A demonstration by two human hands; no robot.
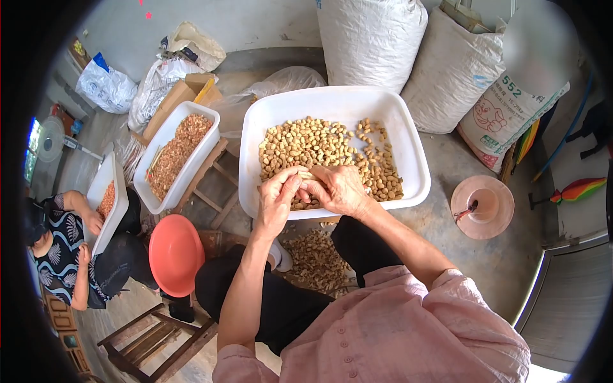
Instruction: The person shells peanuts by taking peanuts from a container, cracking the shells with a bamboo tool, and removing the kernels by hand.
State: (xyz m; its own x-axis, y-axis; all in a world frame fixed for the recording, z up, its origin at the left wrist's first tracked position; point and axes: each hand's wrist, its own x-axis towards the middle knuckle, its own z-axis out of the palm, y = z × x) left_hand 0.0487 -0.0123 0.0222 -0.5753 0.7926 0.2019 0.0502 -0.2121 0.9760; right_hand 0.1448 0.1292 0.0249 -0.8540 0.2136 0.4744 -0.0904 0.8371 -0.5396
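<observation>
A wide white plastic tub (416,153) stands in front of me with a layer of unshelled peanuts (306,142) spread over its bottom. Above its near edge my left hand (278,196) and my right hand (343,189) meet, thumbs and fingers bent inward and pinched together. A peanut seems to sit between the fingertips of both hands, mostly hidden by them. Below the tub, between my legs, broken peanut shells (316,256) lie heaped on the floor.
To the left are a white bin (214,120) of reddish kernels, a pink basin (176,255) and a wooden stool (143,345). Another person (67,246) sits there with a tub. Full sacks (377,41) stand behind; a pale bucket (501,220) is on the right.
</observation>
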